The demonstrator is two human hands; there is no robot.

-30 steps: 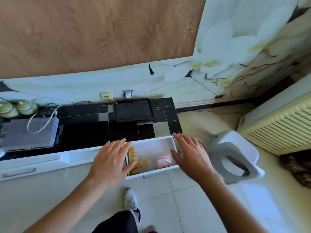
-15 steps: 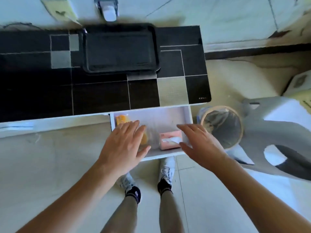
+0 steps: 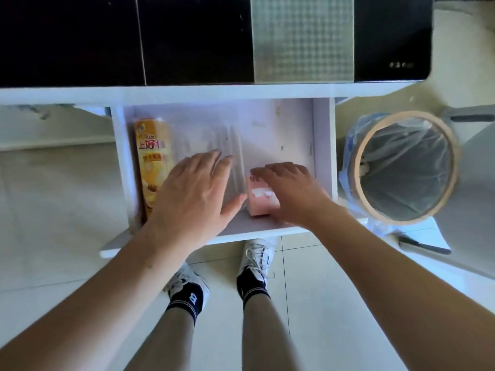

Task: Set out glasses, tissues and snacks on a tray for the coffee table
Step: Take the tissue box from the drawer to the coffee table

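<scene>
An open white drawer (image 3: 322, 145) holds a yellow chip can (image 3: 152, 159) lying along its left side, a clear ribbed bag (image 3: 230, 145) in the middle and a pink tissue pack (image 3: 261, 200) near the front right. My left hand (image 3: 195, 194) hovers flat over the clear bag, fingers straight, beside the can. My right hand (image 3: 292, 191) lies over the tissue pack's right side, fingers stretched across its top. Whether either hand touches anything I cannot tell. The tray is out of view.
A black and silver tiled cabinet top (image 3: 302, 38) runs above the drawer. A round bin (image 3: 404, 167) with a clear liner stands on the floor to the right. My feet in white shoes (image 3: 257, 258) stand under the drawer front.
The view has dropped much closer to the drawer, and the tray has left the frame. Both hands have moved down into the drawer, the right one over the tissue pack.
</scene>
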